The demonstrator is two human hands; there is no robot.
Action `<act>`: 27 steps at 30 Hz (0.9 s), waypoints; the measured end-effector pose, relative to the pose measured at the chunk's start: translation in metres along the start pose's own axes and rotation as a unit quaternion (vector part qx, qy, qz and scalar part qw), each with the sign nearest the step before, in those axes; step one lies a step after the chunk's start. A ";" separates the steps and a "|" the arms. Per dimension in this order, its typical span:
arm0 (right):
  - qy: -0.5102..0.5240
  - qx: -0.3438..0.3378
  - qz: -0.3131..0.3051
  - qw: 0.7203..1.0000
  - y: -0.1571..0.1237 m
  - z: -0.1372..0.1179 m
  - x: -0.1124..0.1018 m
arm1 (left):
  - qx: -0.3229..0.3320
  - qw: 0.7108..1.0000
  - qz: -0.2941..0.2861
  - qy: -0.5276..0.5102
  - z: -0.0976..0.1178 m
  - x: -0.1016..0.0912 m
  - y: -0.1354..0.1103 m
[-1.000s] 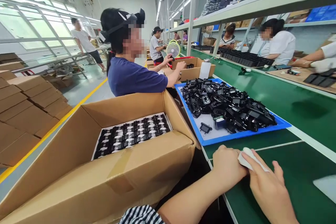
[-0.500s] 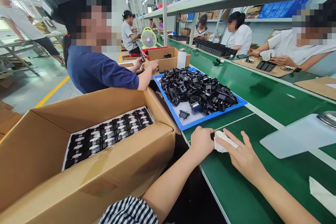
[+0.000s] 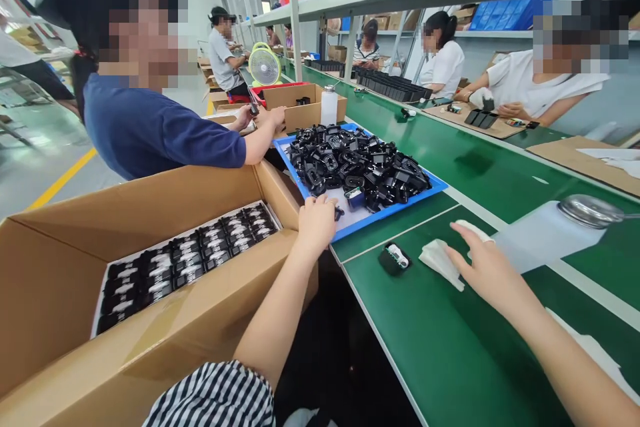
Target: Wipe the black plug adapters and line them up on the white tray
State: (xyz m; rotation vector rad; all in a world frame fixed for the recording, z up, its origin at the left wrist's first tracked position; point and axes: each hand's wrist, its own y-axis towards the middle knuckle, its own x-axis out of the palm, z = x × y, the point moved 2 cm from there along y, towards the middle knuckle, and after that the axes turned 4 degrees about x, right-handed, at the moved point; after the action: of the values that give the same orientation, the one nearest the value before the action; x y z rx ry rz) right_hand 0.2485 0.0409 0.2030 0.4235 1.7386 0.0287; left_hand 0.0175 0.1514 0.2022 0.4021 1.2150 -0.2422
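My left hand (image 3: 317, 220) reaches over the near edge of a blue tray (image 3: 400, 205). Its fingers are curled on a small black plug (image 3: 339, 213) lying on the tray's white bottom. The tray holds a pile of black adapters (image 3: 360, 163). My right hand (image 3: 487, 268) rests on the green table (image 3: 450, 360) with a white cloth (image 3: 437, 259) pinched under its fingers. Between my hands a single black adapter (image 3: 394, 257) with a white label lies alone on the table.
An open cardboard box (image 3: 165, 340) at my left holds rows of packed black adapters (image 3: 185, 261). A translucent bottle (image 3: 545, 235) with a metal cap stands right of my hand. A person in a blue shirt (image 3: 150, 130) works beside the tray; others sit across the green belt.
My left hand let go of the adapter it held against the cloth and moved up to the blue tray. The adapter now lies on the table. My view has swung right.
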 end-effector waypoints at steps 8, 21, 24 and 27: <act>0.056 -0.100 0.056 0.992 -0.015 -0.044 -0.015 | 0.025 0.997 0.008 -0.072 0.005 -0.010 0.001; 0.160 -0.071 0.092 0.980 -0.019 -0.052 -0.006 | 0.186 0.903 -0.162 -0.350 0.054 0.012 -0.010; 0.148 -0.032 0.045 0.988 -0.020 -0.052 0.004 | 0.220 0.906 -0.205 -0.299 0.053 0.022 -0.017; 0.094 -0.049 0.035 0.994 -0.023 -0.058 0.011 | 0.205 0.912 -0.172 -0.312 0.054 0.028 -0.023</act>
State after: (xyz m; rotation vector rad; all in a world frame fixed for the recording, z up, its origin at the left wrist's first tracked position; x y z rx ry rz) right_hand 0.1850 0.0349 0.1996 0.4210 1.8985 0.2089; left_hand 0.0644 0.1085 0.1873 0.4243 0.5831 -0.8733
